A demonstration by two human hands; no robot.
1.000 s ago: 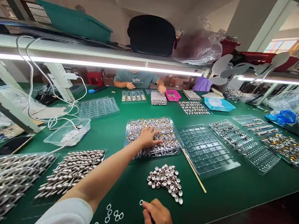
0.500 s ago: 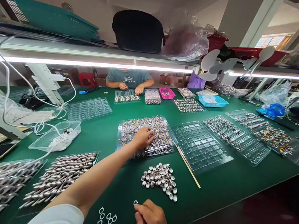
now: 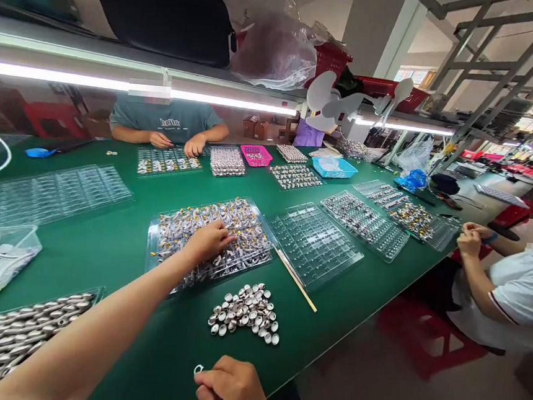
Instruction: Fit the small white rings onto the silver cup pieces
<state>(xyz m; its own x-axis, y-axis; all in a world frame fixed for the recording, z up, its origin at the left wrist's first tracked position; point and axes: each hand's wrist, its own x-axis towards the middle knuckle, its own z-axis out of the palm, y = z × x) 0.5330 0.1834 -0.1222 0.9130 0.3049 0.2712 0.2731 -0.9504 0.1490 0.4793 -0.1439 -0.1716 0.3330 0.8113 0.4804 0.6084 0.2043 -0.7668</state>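
Observation:
My left hand (image 3: pixel 207 240) reaches out over a clear tray (image 3: pixel 152 246) heaped with small silver and yellow metal parts, its fingers curled and pinched on the parts. My right hand (image 3: pixel 235 393) rests near the table's front edge, fingers closed, its fingertips touching a small white ring (image 3: pixel 198 369). A loose pile of silver caps (image 3: pixel 246 311) lies between the two hands. A thin wooden stick (image 3: pixel 296 278) lies to the right of the tray.
The green table (image 3: pixel 118 243) holds several clear trays, an empty one (image 3: pixel 314 241) to the right, and silver parts (image 3: pixel 7 336) at the front left. One person sits across in a grey shirt (image 3: pixel 168 120). Another person (image 3: pixel 510 290) sits at the right end.
The view has swung right, bringing in the seated person at the right. My left hand's fingers have curled from spread to pinched on the tray's parts. My right hand stays by the ring.

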